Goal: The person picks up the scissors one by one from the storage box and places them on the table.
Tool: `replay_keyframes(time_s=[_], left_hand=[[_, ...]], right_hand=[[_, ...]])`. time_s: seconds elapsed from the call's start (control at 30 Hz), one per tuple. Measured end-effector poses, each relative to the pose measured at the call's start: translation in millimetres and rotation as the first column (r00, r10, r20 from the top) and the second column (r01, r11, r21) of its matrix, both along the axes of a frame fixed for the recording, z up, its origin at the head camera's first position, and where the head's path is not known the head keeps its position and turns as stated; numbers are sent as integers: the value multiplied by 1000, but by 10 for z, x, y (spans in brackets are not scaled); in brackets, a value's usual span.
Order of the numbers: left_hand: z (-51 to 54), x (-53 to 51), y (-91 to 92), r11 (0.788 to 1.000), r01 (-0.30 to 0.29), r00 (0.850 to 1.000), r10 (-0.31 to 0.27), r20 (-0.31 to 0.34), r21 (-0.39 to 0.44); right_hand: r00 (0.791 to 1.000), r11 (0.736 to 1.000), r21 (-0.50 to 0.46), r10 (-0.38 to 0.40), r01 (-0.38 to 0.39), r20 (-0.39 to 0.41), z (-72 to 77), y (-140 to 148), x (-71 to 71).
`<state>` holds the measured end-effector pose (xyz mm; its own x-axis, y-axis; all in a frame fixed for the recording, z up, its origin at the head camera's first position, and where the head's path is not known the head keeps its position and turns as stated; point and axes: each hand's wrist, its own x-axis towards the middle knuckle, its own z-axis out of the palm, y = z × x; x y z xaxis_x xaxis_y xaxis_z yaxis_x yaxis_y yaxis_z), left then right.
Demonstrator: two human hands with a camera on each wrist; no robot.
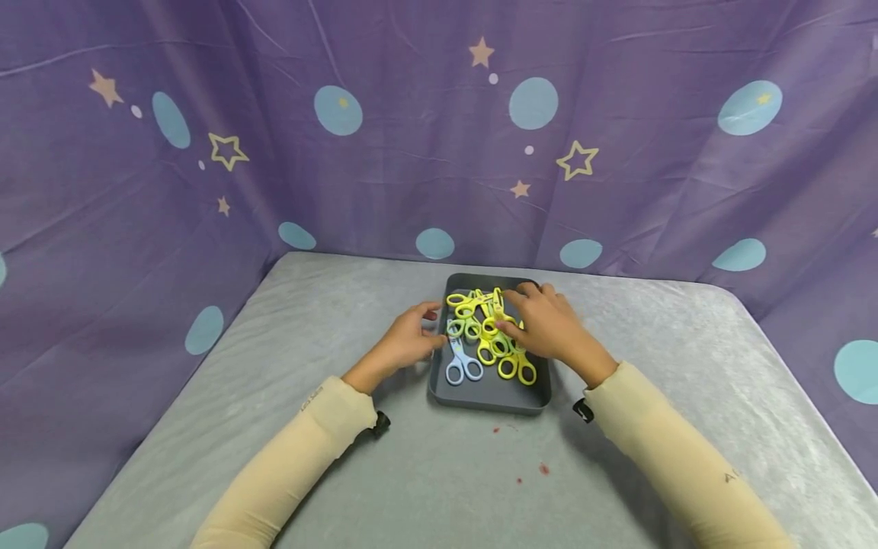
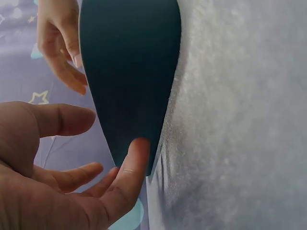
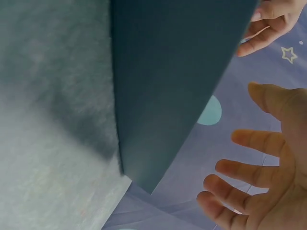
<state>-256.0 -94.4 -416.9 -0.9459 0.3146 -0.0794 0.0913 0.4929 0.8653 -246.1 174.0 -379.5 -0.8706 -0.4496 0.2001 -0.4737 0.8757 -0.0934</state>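
In the head view a dark grey tray holds several pairs of yellow and green scissors in a pile, with blue scissors at its left. My left hand is at the tray's left side, fingers spread; in the left wrist view a finger of it lies against the tray's outer wall. My right hand is over the tray's right edge with its fingers apart. In the right wrist view that hand is beside the tray wall and grips nothing.
A grey cloth covers the table, with small red marks in front of the tray. Behind and at the left hangs a purple curtain with stars and blue dots.
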Motion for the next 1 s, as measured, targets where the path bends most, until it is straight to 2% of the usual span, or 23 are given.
replay_keyframes(time_s=[0.23,0.33,0.6,0.83,1.0], left_hand=[[24,-11,19,993,-68,989,54,139,94],[35,-4,18,989,-79,982,56,181,123],[43,8,23,988,-78,978,49,204,135],[25,-3,6,985,-78,977,45,210,152],[38,0,-9,986,-72,975,39,218,148]], right_hand=[[998,1000,22,7,-9,65,10,-105,-98],[996,999,30,28,-30,81,1,-137,-139],[984,998,32,39,-45,176,-17,-201,-206],[967,998,56,-6,-9,257,-44,-288,-239],[960,996,84,-24,0,279,-89,-322,-257]])
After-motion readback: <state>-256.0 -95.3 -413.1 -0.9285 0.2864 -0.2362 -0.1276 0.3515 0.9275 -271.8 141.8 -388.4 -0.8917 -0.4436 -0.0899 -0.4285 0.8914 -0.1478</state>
